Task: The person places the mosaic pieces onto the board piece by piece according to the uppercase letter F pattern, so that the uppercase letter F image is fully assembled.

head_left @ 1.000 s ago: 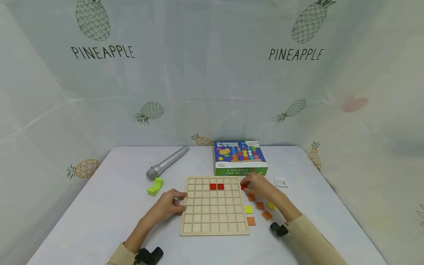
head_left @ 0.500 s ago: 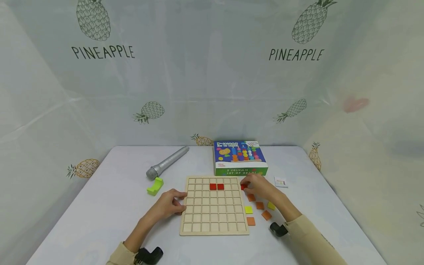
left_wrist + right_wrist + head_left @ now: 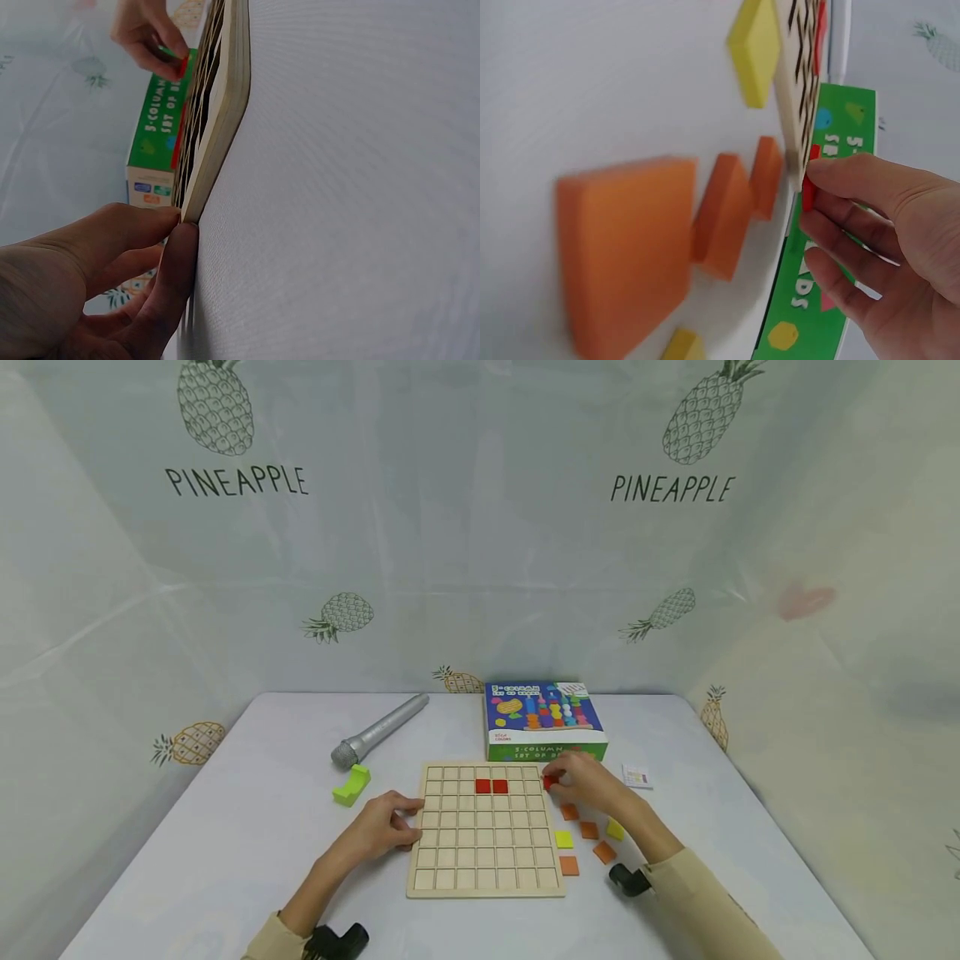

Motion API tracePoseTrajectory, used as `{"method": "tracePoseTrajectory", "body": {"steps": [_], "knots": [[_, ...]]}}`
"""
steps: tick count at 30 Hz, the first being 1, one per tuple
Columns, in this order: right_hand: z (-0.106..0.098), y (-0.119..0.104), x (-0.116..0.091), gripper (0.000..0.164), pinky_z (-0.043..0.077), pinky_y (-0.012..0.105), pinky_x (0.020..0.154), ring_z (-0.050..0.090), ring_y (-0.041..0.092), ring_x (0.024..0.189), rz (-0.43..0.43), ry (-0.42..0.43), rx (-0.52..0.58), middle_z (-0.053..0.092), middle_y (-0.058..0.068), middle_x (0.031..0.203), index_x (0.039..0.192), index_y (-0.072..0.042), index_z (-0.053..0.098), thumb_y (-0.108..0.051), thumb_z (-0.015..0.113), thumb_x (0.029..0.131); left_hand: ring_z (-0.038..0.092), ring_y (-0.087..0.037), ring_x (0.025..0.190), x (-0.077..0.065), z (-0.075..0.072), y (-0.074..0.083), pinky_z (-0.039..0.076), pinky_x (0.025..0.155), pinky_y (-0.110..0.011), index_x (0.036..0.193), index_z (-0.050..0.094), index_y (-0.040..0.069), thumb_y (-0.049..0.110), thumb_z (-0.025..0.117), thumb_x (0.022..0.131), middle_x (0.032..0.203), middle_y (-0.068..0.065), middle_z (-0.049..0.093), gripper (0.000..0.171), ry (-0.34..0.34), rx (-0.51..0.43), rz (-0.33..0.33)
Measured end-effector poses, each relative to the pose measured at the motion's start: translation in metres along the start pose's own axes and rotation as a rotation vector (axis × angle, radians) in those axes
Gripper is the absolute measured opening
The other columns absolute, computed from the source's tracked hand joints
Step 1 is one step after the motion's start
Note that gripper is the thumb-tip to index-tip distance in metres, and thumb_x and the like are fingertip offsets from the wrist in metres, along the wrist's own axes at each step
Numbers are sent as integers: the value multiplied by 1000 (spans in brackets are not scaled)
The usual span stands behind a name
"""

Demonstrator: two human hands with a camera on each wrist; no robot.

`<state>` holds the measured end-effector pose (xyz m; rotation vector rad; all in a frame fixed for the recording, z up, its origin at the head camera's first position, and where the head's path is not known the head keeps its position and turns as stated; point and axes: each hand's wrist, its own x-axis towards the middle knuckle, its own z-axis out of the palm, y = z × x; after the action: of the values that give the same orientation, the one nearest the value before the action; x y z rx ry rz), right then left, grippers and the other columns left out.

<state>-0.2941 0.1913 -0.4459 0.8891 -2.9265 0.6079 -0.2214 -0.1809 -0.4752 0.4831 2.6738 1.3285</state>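
A wooden grid board (image 3: 466,837) lies flat on the table, with two red square tiles (image 3: 491,787) side by side in a row near its far edge. At the board's left edge, my left hand (image 3: 375,828) rests its thumb and forefinger, set a little apart along the rim. My right hand (image 3: 588,783) pinches another red square tile (image 3: 808,195) between thumb and fingers, right by the board's far right edge. Several orange tiles (image 3: 589,831) and two yellow tiles, one (image 3: 564,839) beside the board and one (image 3: 615,829) farther right, lie near that hand.
Behind the board stands a colourful bead-set box (image 3: 546,718). A grey microphone (image 3: 378,732) and a lime-green curved block (image 3: 352,785) lie to the left. A small white card (image 3: 637,777) sits right of my right hand.
The head view has tilted slightly, so everything sits a little lower in it. My right hand, pinching the red tile, has edged slightly left toward the board. My left hand stays at the rim.
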Motion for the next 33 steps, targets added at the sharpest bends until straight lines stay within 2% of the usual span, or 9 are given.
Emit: {"method": "tracePoseTrajectory", "body": {"steps": [9,17,21,28,33], "knots": [[4,-15,15,23,57,30,79,61,14,89,-68,-21,2,71,2,99,107,-5,75,-13,75,86,62,-7,67,0,0,-2,53,55,-19,127,62,-6,4,76,80,108,-17,62,50,9,24,9],[14,-37,33,22,57,33,82,64,15,91,-87,-62,23,68,1,99,108,-7,75,-14,74,87,62,-8,67,-1,0,-1,53,55,-18,127,62,-5,4,76,81,110,-17,62,50,7,27,9],[22,-49,43,22,56,34,83,63,16,92,-126,-68,30,69,3,100,108,-7,74,-12,73,88,62,-8,67,0,0,0,53,55,-18,127,62,-6,3,76,80,110,-17,62,49,9,27,11],[33,-66,58,21,54,27,76,59,12,86,-172,-63,30,69,3,99,108,-8,74,-13,72,88,62,-8,67,0,0,-2,54,55,-18,127,62,-6,3,75,80,110,-17,63,49,7,24,11],[38,-76,67,21,54,23,75,60,12,88,-190,-68,45,69,2,100,109,-7,74,-15,72,89,63,-9,67,1,1,-3,54,55,-19,127,62,-5,4,76,80,110,-17,62,50,4,21,9]]}}
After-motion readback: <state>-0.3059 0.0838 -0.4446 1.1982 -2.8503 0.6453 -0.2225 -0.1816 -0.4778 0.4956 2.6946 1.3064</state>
